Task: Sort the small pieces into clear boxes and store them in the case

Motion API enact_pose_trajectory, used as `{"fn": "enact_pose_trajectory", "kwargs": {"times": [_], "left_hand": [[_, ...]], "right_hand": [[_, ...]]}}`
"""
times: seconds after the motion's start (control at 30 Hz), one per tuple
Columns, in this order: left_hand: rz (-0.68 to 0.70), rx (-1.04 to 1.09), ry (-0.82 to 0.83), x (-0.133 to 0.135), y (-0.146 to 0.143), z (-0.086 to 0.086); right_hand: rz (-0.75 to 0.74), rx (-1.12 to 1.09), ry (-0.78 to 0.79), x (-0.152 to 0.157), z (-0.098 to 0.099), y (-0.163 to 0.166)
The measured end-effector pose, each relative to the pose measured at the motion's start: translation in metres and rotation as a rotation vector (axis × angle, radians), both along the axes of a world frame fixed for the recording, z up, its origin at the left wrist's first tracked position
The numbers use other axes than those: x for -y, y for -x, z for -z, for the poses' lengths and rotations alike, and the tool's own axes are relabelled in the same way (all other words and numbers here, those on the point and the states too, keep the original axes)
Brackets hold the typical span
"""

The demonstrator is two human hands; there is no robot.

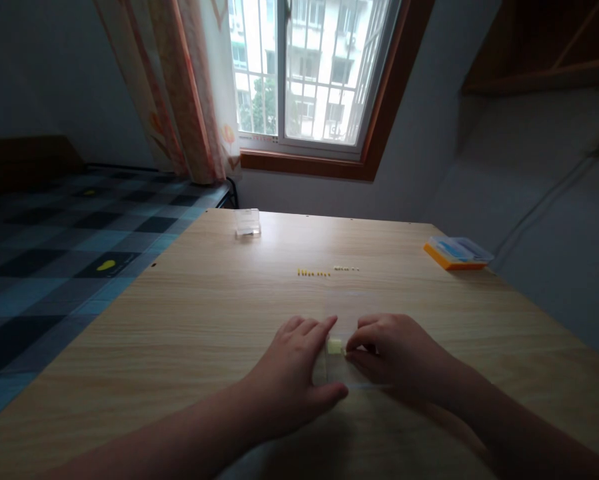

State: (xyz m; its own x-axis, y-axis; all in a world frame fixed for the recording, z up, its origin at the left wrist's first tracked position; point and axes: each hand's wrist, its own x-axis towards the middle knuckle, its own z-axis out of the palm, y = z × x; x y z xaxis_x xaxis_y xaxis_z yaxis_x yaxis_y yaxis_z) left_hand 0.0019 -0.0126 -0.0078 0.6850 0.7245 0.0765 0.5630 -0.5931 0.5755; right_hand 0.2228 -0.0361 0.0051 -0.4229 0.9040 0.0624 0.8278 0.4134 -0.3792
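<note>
A clear, flat plastic box with its see-through lid raised seems to lie on the table in front of me. My left hand spans its left side, thumb at the near edge and fingers at the far edge, steadying it. Inside, near the left wall, is a pale yellow block. My right hand reaches over the box, thumb and forefinger pinched just right of that block. Whatever tiny piece lies in the pinch is mostly hidden by the fingertips.
Beyond the box, several small yellow pieces and small whitish pieces are lined up in rows. A clear container stands at the table's back left. An orange case with a clear lid sits at the right edge. A bed adjoins the left.
</note>
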Motion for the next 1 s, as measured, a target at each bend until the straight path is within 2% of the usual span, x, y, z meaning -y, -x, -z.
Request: {"fn": "enact_pose_trajectory", "kwargs": {"times": [0.77,0.9,1.0], "left_hand": [[0.009,-0.004,-0.006,0.000,0.000,-0.001],[-0.001,0.000,-0.006,0.000,0.000,-0.002],[0.002,0.013,-0.009,0.000,0.000,-0.001]], "right_hand": [[0.029,0.005,-0.024,0.000,0.002,0.003],[0.019,-0.072,-0.033,0.000,-0.008,-0.004],[0.103,-0.187,-0.150,-0.008,-0.018,-0.020]]}}
